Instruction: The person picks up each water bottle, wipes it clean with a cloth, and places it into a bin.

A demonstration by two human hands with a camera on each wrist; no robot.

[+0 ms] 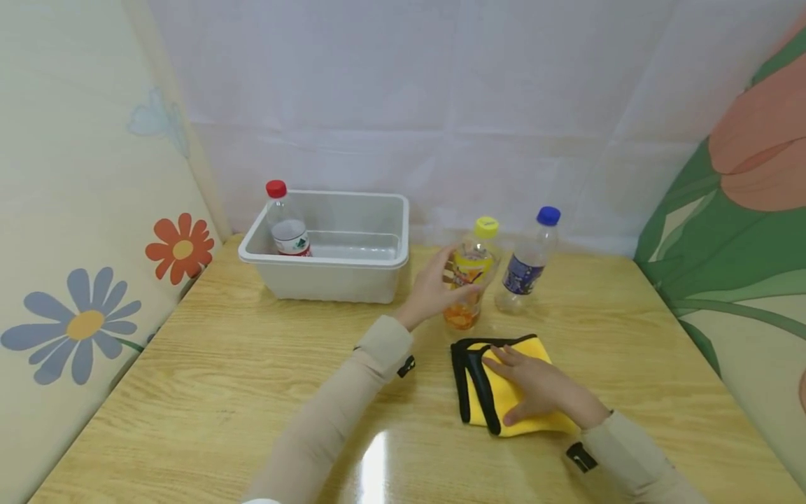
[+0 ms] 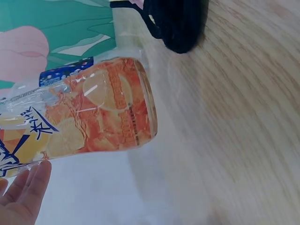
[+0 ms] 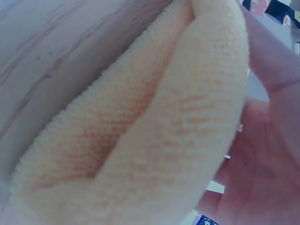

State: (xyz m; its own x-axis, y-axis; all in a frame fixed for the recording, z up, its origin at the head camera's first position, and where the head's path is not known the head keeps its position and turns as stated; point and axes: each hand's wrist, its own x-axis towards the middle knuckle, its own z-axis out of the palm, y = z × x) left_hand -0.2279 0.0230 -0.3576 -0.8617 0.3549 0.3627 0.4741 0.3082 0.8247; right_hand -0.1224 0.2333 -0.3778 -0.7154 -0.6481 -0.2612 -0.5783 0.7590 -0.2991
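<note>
My left hand [image 1: 434, 287] is at the left side of a clear bottle with a yellow cap [image 1: 474, 269]. Its thumb extends across the bottle's front, and in the left wrist view the fingers [image 2: 35, 190] look straight, tips at the bottle's edge. Orange slices cover the bottle's label [image 2: 98, 108]; some orange colour shows at its base. My right hand [image 1: 535, 385] rests with spread fingers on a folded yellow cloth with black edging [image 1: 481, 381]. In the right wrist view the fluffy cloth [image 3: 154, 117] bulges before the palm [image 3: 258, 154] and hides part of the hand.
Just right of the yellow-capped bottle stands a blue-capped bottle [image 1: 525, 269] with a dark blue label. At the back left, a light grey bin [image 1: 327, 280] contains a red-capped bottle [image 1: 288, 224]. White drapery [image 1: 441, 105] hangs behind the wooden table [image 1: 252, 406]; flowered cloth [image 1: 82, 322] borders both sides.
</note>
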